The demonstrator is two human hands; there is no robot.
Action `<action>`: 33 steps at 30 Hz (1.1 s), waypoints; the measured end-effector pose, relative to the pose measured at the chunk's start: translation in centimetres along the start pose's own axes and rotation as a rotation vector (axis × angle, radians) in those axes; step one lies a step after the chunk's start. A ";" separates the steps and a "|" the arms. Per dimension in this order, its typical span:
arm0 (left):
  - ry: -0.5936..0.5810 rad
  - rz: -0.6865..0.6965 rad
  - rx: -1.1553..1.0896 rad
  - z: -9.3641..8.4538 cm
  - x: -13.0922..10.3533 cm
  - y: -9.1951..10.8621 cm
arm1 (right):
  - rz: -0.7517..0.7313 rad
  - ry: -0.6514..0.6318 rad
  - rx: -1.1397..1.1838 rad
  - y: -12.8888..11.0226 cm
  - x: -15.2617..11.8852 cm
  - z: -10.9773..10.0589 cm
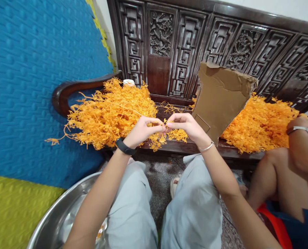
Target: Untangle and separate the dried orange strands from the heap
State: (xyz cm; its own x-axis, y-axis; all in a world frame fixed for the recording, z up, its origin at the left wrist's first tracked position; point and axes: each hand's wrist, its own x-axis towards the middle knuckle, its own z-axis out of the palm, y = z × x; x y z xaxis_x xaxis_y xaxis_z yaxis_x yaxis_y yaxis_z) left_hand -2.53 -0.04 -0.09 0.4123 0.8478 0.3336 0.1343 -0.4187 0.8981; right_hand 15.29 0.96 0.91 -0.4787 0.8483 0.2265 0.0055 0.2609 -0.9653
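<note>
Both hands meet above the front edge of the dark wooden bench, fingertips almost touching. My left hand point(149, 128), with a black band at its wrist, pinches an orange branching strand point(157, 141) that dangles below the fingers. My right hand point(183, 125), wearing a silver bangle, has its thumb and fingertips closed on the same orange strand material. A large heap of orange strands point(112, 114) lies on the bench just left of my left hand. Beneath and behind my right hand are smaller loose orange pieces point(177, 135).
An upright cardboard piece point(221, 97) stands right of my hands, before a second orange heap point(260, 121). Another person's arm and knee point(270, 166) are at the right. A metal basin point(45, 221) sits lower left. Blue padded mat point(39, 86) covers the left side; carved panels point(157, 74) rise behind.
</note>
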 end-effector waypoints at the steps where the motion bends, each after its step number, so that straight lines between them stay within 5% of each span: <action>1: -0.001 -0.005 -0.033 0.1 0.0 0.0 | 0.003 -0.014 0.013 0.0 0.0 -0.1; 12: 0.104 -0.035 -0.438 1.6 0.6 0.4 | -0.022 -0.108 0.319 0.7 0.7 0.2; 29: -0.016 0.017 -0.624 2.0 0.4 0.0 | -0.021 -0.102 0.629 2.2 0.5 1.7; 33: 0.197 0.171 -0.706 0.9 -0.2 1.2 | -0.266 0.019 0.632 0.9 0.2 0.6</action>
State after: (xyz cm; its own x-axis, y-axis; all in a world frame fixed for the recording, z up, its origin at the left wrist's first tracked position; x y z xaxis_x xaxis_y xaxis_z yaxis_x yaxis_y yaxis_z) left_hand -1.68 -1.04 0.69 0.1979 0.8601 0.4701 -0.5538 -0.2976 0.7776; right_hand 14.66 1.12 -0.03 -0.3776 0.8020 0.4628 -0.6264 0.1468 -0.7656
